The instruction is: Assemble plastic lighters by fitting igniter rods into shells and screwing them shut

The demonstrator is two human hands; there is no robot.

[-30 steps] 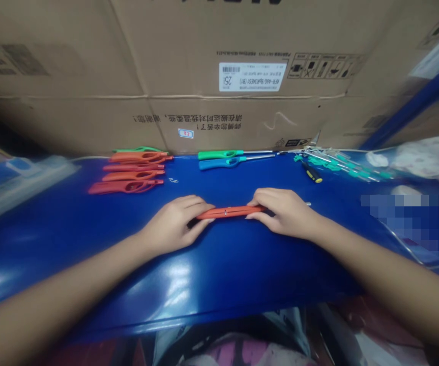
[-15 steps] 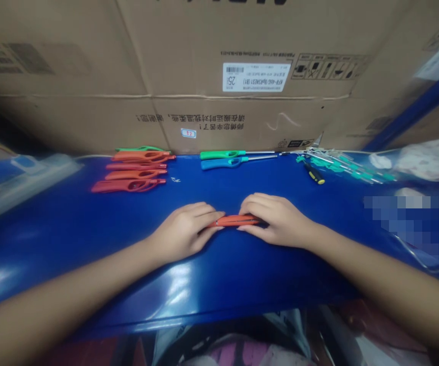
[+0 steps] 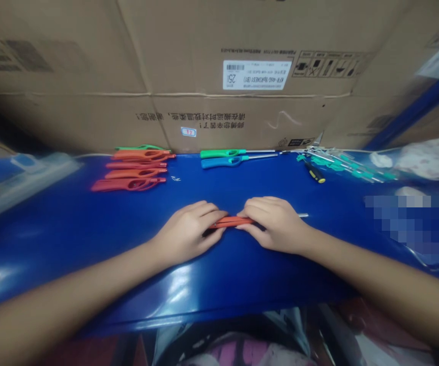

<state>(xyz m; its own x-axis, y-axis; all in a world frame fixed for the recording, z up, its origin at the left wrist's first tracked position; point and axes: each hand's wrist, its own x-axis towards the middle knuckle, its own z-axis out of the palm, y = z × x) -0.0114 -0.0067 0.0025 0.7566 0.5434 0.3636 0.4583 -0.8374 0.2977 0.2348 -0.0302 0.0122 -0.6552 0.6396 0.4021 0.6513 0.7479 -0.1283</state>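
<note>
At the centre of the frame, the left hand [image 3: 191,231] and the right hand [image 3: 274,226] gripped an orange casing [image 3: 232,222] between them, one at each end; a metal tube [image 3: 303,215] showed past the right hand. Red, orange and green casings [image 3: 133,184] lay stacked left of centre on the blue table [image 3: 242,284]. A green lighter [image 3: 219,153] and a blue lighter [image 3: 219,162] sat upper centre, a black-and-yellow screwdriver [image 3: 314,174] and teal-and-metal parts [image 3: 343,165] at upper right. Cardboard [image 3: 188,76] filled the top.

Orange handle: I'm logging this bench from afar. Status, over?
Left hand, right hand: both gripping the orange handle. Metal tube end showing beyond the right hand. Black-and-yellow tool farther back, touching neither hand.
</note>
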